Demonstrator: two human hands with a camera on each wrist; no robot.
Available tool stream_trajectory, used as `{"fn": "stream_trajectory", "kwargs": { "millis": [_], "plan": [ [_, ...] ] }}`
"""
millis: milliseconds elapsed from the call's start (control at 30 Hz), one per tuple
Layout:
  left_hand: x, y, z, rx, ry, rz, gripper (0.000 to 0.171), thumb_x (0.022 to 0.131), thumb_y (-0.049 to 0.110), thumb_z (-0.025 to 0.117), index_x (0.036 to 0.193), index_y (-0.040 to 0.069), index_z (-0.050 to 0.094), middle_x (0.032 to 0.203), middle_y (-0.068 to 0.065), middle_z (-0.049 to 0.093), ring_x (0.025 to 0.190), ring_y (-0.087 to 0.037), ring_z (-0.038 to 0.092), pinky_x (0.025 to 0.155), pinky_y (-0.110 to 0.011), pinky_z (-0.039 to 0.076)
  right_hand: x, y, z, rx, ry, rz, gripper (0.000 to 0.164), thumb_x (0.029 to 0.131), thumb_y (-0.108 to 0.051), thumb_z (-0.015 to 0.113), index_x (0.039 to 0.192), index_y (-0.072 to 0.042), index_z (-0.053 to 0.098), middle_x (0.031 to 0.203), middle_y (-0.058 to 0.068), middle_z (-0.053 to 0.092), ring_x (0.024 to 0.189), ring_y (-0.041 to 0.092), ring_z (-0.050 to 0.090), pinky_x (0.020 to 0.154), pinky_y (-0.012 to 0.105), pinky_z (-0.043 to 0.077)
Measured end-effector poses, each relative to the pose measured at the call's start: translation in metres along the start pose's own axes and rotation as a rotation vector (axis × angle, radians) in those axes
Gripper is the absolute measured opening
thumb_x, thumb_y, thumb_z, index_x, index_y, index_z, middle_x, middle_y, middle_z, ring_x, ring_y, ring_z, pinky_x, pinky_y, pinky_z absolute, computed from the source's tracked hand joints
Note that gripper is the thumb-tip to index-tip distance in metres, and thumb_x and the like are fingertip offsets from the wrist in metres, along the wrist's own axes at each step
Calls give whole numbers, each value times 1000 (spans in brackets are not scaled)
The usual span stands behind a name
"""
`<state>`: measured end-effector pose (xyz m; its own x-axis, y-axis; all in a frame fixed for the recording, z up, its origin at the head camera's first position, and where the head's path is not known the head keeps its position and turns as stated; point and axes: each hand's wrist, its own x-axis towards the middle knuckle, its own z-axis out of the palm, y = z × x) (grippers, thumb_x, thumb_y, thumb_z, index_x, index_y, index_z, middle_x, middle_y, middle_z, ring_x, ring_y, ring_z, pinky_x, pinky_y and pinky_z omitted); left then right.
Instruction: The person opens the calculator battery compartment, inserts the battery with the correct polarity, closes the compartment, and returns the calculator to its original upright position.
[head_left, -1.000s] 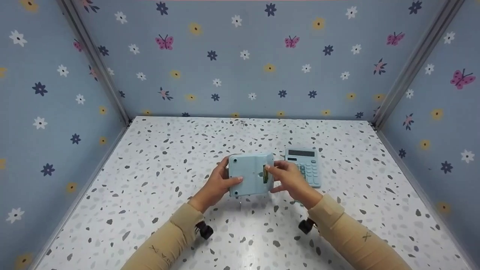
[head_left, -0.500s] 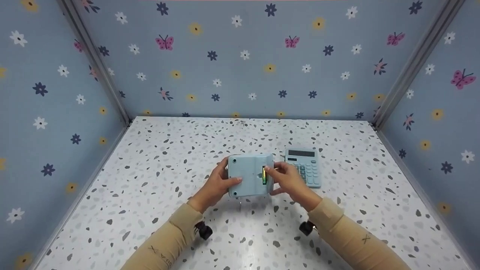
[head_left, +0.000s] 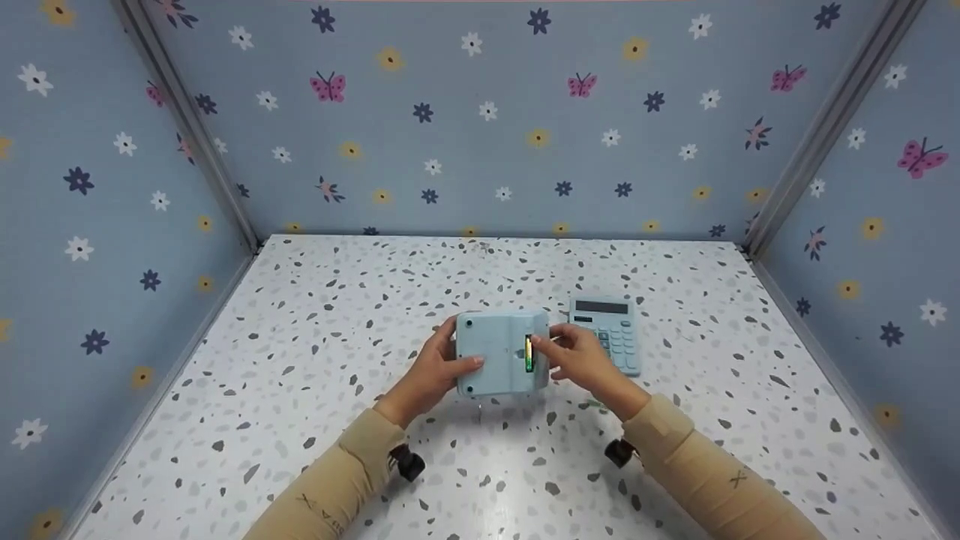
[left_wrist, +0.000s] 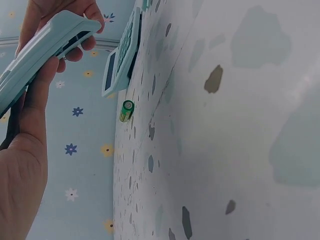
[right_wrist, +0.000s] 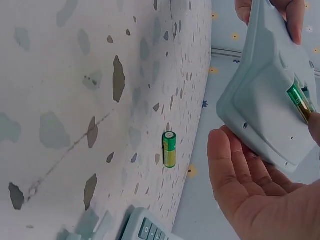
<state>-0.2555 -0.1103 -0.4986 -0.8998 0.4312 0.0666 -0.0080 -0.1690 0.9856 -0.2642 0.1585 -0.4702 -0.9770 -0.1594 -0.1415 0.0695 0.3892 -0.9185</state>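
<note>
A light-blue calculator [head_left: 491, 352] is held above the table, its back turned up towards the head view. My left hand [head_left: 442, 364] grips its left end, thumb on the back and fingers behind. A narrow battery compartment near the right end holds a green and gold battery [right_wrist: 300, 102]. The thumb of my right hand [head_left: 589, 360] touches this battery, while its other fingers lie against that end of the calculator. On the table a second green battery [right_wrist: 169, 150] lies loose; in the head view it is mostly hidden near the right wrist.
Another light-blue calculator [head_left: 622, 345] lies face up on the speckled white table [head_left: 360, 300], partly behind the right hand. A pale-blue piece [right_wrist: 90, 225] beside it is cut off at the frame's lower edge. Flower-patterned panels [head_left: 480, 112] enclose the back and sides.
The battery in the compartment shows brighter green and gold than before. My right hand has shifted slightly right and down, its thumb still at the battery. The left hand keeps its grip.
</note>
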Motion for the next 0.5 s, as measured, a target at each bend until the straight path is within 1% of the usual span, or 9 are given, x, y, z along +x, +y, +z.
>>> {"fn": "stream_trajectory", "kwargs": {
  "millis": [133, 267, 433, 500],
  "plan": [
    [0, -1, 0, -4, 3, -7, 78, 101, 6, 72, 166, 12, 31, 152, -24, 61, 131, -31, 68, 108, -53, 61, 0, 0, -5, -47, -2, -45, 44, 107, -32, 71, 135, 1, 69, 116, 15, 74, 95, 21, 75, 89, 49, 68],
    [1, -2, 0, -13, 13, -7, 77, 100, 5, 72, 165, 11, 31, 151, -25, 61, 131, -32, 68, 108, -53, 60, -2, 1, -11, -72, 11, -84, 47, 105, -32, 73, 136, 2, 68, 115, 16, 74, 100, 26, 74, 90, 50, 67],
    [2, -1, 0, -12, 29, -6, 76, 100, 3, 71, 165, 11, 31, 151, -26, 60, 130, -33, 68, 108, -53, 60, -3, 1, -17, -79, 30, -72, 52, 104, -34, 75, 140, 2, 66, 118, 17, 73, 103, 26, 71, 88, 42, 67],
    [2, 0, -1, -8, 34, -7, 77, 100, 3, 71, 165, 11, 31, 151, -27, 60, 130, -34, 68, 109, -53, 60, -3, 1, -19, -75, 28, -62, 53, 104, -34, 76, 141, 2, 65, 119, 17, 73, 104, 25, 71, 88, 40, 67]
  ]
}}
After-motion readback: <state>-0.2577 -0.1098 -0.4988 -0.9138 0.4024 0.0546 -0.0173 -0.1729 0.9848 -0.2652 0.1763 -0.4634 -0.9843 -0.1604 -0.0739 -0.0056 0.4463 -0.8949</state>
